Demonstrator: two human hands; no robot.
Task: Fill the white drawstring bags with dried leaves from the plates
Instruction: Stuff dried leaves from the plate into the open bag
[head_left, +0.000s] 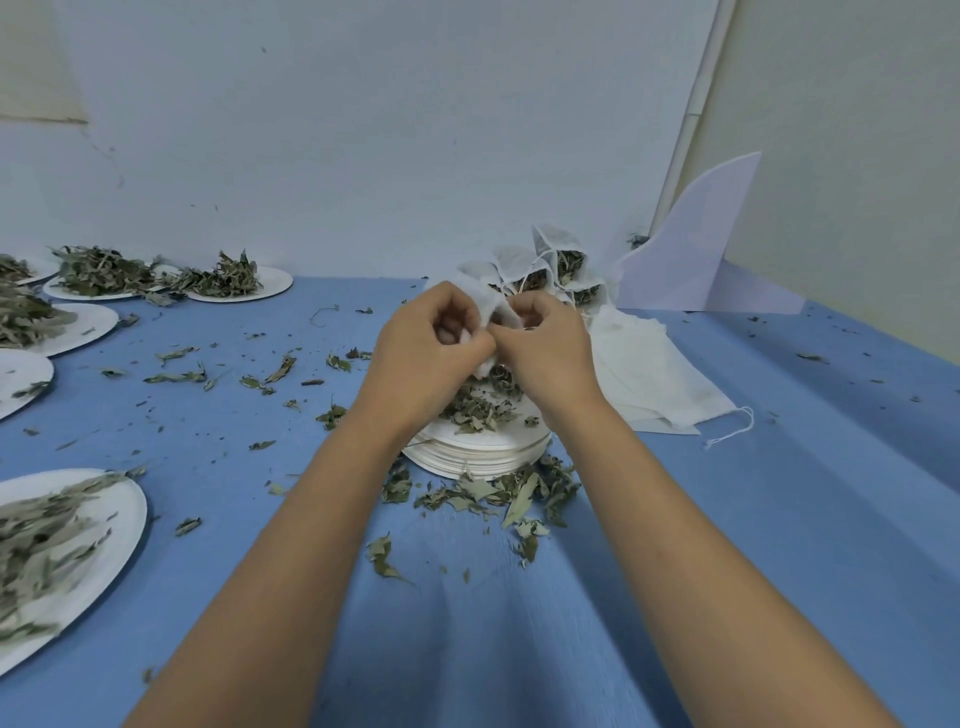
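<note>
**Some bags filled, many plates still heaped**

Nearest, at 8 o'clock in the view, a paper plate (136, 512) carries a full spread of dried leaves, untouched as far as I can judge. At 6 o'clock of the plate stack (483, 457), spilled leaves (498, 493) litter the blue table (779, 493). The stack's top plate holds only a small heap of leaves (478, 410), so this portion looks nearly used up.

Just above that heap, both hands work one white drawstring bag (491, 306). The left hand (431, 338) has its fingers curled into the cloth, and the right hand (545, 348) pinches the bag's edge. How full the bag is cannot be told.

At 3 o'clock of the hands lies a flat pile of empty bags (654, 379), so plenty remains to fill. At 1 o'clock, against the wall, several filled bags (558, 241) sit bunched, with leaves showing at their mouths.

Far off at 10 o'clock, more loaded plates (275, 286) wait, and one plate (26, 369) at 9 o'clock is almost bare.
</note>
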